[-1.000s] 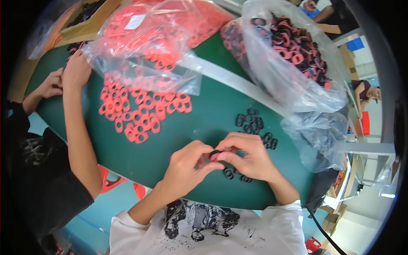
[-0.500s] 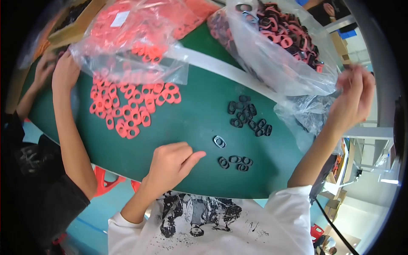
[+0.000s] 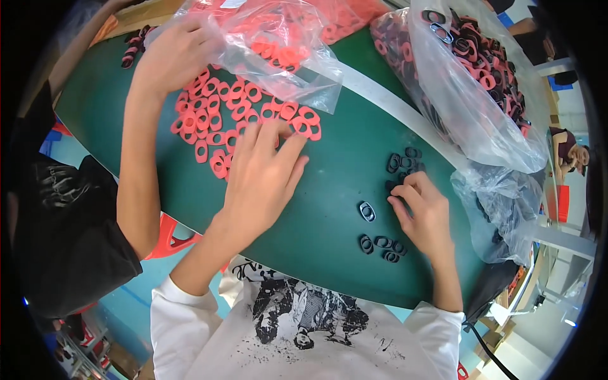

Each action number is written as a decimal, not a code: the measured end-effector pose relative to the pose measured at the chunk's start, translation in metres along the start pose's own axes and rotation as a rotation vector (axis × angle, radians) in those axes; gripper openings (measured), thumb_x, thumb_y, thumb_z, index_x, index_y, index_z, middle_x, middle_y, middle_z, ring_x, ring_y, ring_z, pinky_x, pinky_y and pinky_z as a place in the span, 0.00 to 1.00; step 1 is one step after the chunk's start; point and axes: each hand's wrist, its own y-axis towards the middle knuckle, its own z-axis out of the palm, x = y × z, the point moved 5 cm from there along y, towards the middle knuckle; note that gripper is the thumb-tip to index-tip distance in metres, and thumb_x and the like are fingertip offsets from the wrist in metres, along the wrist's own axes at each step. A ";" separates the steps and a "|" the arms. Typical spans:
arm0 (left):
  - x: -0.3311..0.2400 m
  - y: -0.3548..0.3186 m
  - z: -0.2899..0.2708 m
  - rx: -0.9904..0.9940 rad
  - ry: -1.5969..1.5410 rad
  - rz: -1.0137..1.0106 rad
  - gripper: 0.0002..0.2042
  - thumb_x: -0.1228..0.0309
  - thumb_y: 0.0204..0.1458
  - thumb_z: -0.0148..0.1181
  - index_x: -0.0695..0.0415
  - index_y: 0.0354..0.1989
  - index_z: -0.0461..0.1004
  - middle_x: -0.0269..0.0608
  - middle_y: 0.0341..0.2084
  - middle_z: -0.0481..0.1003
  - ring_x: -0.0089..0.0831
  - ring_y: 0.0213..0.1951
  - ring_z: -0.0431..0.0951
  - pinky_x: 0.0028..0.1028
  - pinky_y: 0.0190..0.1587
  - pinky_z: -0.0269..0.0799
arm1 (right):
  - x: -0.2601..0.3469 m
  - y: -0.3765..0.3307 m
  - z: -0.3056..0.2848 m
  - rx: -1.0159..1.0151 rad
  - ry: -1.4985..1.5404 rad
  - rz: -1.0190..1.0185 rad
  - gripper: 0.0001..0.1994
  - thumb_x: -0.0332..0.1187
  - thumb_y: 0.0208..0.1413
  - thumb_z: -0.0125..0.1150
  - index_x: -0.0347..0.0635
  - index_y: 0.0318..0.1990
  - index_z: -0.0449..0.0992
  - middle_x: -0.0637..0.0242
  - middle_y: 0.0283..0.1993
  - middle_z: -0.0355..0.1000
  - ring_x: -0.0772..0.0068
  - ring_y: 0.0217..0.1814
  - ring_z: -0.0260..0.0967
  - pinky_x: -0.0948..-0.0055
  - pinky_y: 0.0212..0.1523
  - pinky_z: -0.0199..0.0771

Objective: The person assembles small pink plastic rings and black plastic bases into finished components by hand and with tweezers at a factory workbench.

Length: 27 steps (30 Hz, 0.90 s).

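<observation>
My left hand (image 3: 263, 174) reaches over the near right part of a spread of red oval rings (image 3: 202, 120). Its fingers are bent downward and apart, with the tips among the rings; nothing shows held in it. On the right, my right hand (image 3: 425, 214) has thumb and forefinger drawn together at a black oval ring (image 3: 391, 186), at the edge of a small cluster of black oval rings (image 3: 410, 162) partly covered by the hand. Between my hands lies a single shiny blue-grey oval ring (image 3: 367, 211). Nearer me sits a small group of black rings (image 3: 384, 242).
A clear bag of red rings (image 3: 278, 38) lies at the far left. Another bag of mixed red and black pieces (image 3: 484, 69) stands at the far right, near crumpled clear plastic (image 3: 494, 202). A co-worker's hand (image 3: 180, 54) reaches across the green table (image 3: 329, 171) at left.
My right hand has come down from beside the right-hand bag to the black rings. My left hand has moved forward onto the red rings and opened. The view has shifted left.
</observation>
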 end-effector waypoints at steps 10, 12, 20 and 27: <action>0.005 0.021 0.017 0.021 0.239 0.101 0.09 0.75 0.45 0.65 0.61 0.35 0.73 0.45 0.38 0.69 0.43 0.42 0.69 0.38 0.43 0.66 | 0.015 0.023 0.011 0.068 0.115 -0.128 0.11 0.23 0.40 0.69 0.40 0.33 0.75 0.62 0.39 0.71 0.58 0.38 0.73 0.64 0.36 0.74; -0.009 0.009 0.008 0.087 -0.188 0.023 0.07 0.74 0.48 0.64 0.62 0.33 0.74 0.45 0.32 0.70 0.44 0.38 0.73 0.37 0.39 0.69 | 0.013 0.027 0.016 0.123 0.151 -0.139 0.14 0.23 0.41 0.68 0.40 0.37 0.74 0.61 0.39 0.71 0.56 0.41 0.72 0.63 0.39 0.74; -0.012 -0.032 0.014 0.204 -0.215 -0.312 0.09 0.70 0.51 0.63 0.62 0.25 0.75 0.42 0.21 0.69 0.40 0.24 0.75 0.35 0.25 0.69 | 0.014 0.033 0.026 0.144 0.264 -0.137 0.16 0.27 0.41 0.72 0.38 0.38 0.73 0.60 0.40 0.72 0.55 0.39 0.73 0.64 0.38 0.74; -0.012 -0.034 0.008 0.217 -0.155 -0.069 0.11 0.74 0.45 0.66 0.60 0.36 0.73 0.39 0.32 0.68 0.35 0.28 0.76 0.33 0.25 0.72 | 0.019 0.032 0.028 0.155 0.310 -0.009 0.17 0.26 0.41 0.73 0.37 0.37 0.72 0.61 0.38 0.71 0.64 0.31 0.69 0.70 0.33 0.72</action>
